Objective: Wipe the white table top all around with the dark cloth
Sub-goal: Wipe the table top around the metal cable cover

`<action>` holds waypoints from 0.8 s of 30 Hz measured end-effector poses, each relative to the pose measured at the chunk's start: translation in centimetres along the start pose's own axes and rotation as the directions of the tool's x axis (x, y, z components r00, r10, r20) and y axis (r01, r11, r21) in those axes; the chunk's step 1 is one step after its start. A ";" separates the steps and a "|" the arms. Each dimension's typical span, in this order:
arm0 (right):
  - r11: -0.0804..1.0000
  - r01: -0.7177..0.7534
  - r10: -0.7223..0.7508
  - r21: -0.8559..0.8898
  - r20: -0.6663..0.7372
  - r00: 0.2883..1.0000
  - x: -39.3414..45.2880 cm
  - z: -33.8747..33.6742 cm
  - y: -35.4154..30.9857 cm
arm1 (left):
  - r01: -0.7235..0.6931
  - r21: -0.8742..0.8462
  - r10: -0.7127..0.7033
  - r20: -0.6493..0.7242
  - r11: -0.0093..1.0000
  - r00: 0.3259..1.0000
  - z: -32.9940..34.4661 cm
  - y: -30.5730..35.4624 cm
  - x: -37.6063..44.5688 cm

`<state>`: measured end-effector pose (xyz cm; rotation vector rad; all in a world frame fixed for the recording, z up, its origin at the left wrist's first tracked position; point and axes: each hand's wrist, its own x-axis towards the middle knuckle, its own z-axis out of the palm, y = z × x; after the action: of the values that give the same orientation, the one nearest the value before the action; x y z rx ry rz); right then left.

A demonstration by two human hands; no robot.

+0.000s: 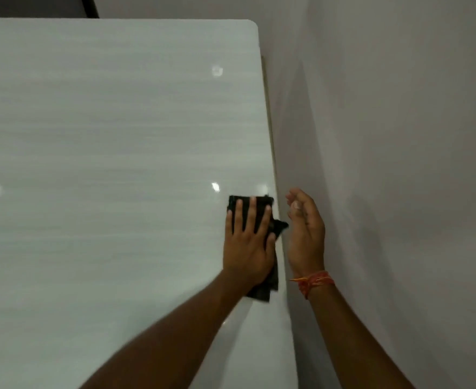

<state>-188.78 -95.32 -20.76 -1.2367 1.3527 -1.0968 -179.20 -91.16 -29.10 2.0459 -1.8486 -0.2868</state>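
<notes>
At the desk's [105, 136] right edge your left hand [246, 242] presses the dark cloth [259, 204] flat, fingers straight. It looks soft and limp, so keep your palm mid-cloth; your right hand [305, 234] hovers loosely curled, empty

Left hand [246, 242] on cloth [262, 290] at table [105, 136] right edge.

Plain indoor room, white table [105, 136], bare wall [399, 136]

Left hand [246, 242] lies palm-down with fingers [252, 210] spread straight; right hand [305, 234] hovers, fingers loosely curled.
</notes>
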 end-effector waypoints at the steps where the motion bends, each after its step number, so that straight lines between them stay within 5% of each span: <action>1: 0.999 0.009 -0.008 -0.045 0.026 1.000 -0.7 0.5 0.5 | -0.004 -0.024 0.005 0.035 1.000 0.999 -0.3 -0.1 -1.0; 5: 0.927 0.120 -0.023 -0.354 0.266 0.964 -3.3 2.9 3.6 | 0.050 -0.385 -0.009 0.108 0.922 0.994 -4.2 -3.3 -0.2; 8: 0.590 0.382 -0.099 -0.711 0.406 0.909 -3.8 4.9 6.3 | 0.109 -0.398 -0.125 -0.015 0.911 0.992 -6.8 -7.2 -0.9; 10: 0.428 0.398 -0.100 -0.812 0.395 0.913 -3.1 6.7 6.7 | 0.168 -0.388 -0.203 -0.050 0.906 0.978 -8.2 -9.6 -1.6; 14: 0.340 0.406 -0.076 -0.848 0.405 0.911 -1.9 13.2 5.9 | 0.252 -0.399 -0.297 -0.055 0.882 0.953 -10.3 -14.0 -2.8; 18: 0.293 0.582 -0.109 -0.759 0.578 0.809 -8.0 18.5 5.8 | 0.324 -0.458 -0.381 -0.034 0.828 0.924 -12.7 -18.3 -5.3; 21: 0.264 0.669 -0.099 -0.695 0.670 0.735 -15.5 15.7 6.4 | 0.326 -0.459 -0.366 0.001 0.826 0.931 -14.5 -20.9 -8.6; 24: 0.222 0.593 -0.040 -0.774 0.600 0.799 -18.0 10.0 6.9 | 0.333 -0.465 -0.360 0.033 0.820 0.932 -15.6 -22.9 -11.7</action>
<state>-179.38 -76.94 -27.47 -2.6193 1.3512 0.0225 -153.63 -75.81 -25.11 1.9959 -1.2023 -0.6911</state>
